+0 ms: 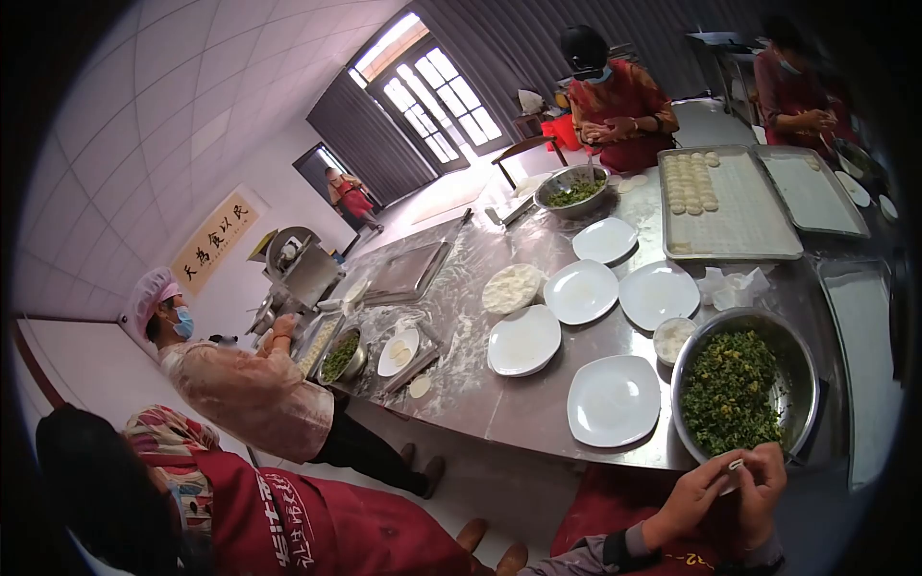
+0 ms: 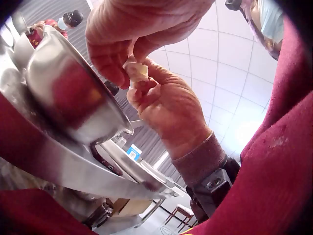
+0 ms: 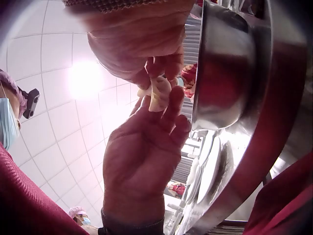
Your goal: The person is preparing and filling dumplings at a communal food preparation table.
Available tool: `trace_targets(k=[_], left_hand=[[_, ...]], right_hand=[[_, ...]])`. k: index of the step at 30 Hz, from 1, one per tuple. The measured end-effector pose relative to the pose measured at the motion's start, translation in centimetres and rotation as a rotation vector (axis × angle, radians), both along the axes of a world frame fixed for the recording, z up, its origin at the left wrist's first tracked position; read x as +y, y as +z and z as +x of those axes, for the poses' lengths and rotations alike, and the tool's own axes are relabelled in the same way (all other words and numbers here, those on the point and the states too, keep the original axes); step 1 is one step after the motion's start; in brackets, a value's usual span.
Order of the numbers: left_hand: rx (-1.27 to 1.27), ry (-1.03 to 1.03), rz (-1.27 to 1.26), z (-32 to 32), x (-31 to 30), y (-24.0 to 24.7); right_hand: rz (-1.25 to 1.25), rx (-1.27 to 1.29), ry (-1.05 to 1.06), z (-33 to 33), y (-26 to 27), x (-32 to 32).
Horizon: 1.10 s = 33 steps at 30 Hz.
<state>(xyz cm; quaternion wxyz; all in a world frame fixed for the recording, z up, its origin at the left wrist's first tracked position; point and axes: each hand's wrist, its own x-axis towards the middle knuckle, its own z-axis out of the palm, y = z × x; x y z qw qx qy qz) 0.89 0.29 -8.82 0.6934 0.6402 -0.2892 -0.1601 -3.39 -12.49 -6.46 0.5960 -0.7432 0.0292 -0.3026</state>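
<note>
A small folded piece of pale dough is held up between both hands, close to the near edge of a steel bowl of chopped green filling. The left hand pinches it from one side and the right hand from the other. In the left wrist view the dough lies between the fingertips of the left hand and right hand. Pleats show on the dough in the right wrist view, between the right hand and left hand.
White plates stand left of the bowl, with a small bowl of white contents beside it. A tray holds rows of dumplings. Several people in red aprons or patterned clothes stand around the metal table; another filling bowl is farther back.
</note>
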Motion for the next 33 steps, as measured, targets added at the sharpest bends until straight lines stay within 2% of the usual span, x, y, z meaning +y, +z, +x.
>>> trace_targets(k=[2, 8, 14, 20, 23, 26, 27, 29, 30, 31, 33], left_hand=[[-0.015, 0.033, -0.002, 0.0, -0.1, -0.2], [0.05, 0.033, -0.033, 0.0, -0.2, -0.5], [0.018, 0.019, -0.001, -0.1, -0.2, -0.3], [-0.173, 0.025, 0.051, 0.1, -0.2, -0.8], [-0.035, -0.023, 0.008, 0.1, 0.0, -0.8], [0.168, -0.015, -0.047, 0.0, 0.0, -0.1], [0.018, 0.072, 0.022, 0.0, 0.0, 0.1], [0.091, 0.121, -0.032, -0.2, 0.2, 0.6], [0.238, 0.019, -0.055, -0.1, 0.5, 0.6], [0.315, -0.079, -0.215, 0.0, 0.5, 0.5], [0.36, -0.085, -0.238, -0.5, 0.8, 1.0]], right_hand=[[-0.151, -0.034, -0.022, 0.0, -0.7, -0.6], [-0.052, 0.01, 0.02, -0.1, 0.5, 0.1], [-0.101, -0.038, -0.007, 0.1, -0.3, -0.2], [-0.206, -0.026, -0.021, -0.1, 0.2, 0.1], [-0.218, -0.021, 0.029, -0.2, -0.1, -0.3], [-0.065, -0.059, 0.047, 0.3, 1.2, 0.2], [-0.038, -0.033, 0.054, 0.2, 1.0, -0.1], [-0.206, -0.038, 0.107, 0.4, 1.1, -0.9], [-0.218, 0.002, 0.151, 0.5, 1.2, -1.0], [-0.167, 0.067, 0.22, 0.2, 1.7, -1.3], [-0.078, 0.084, 0.304, 0.1, 1.4, -1.6]])
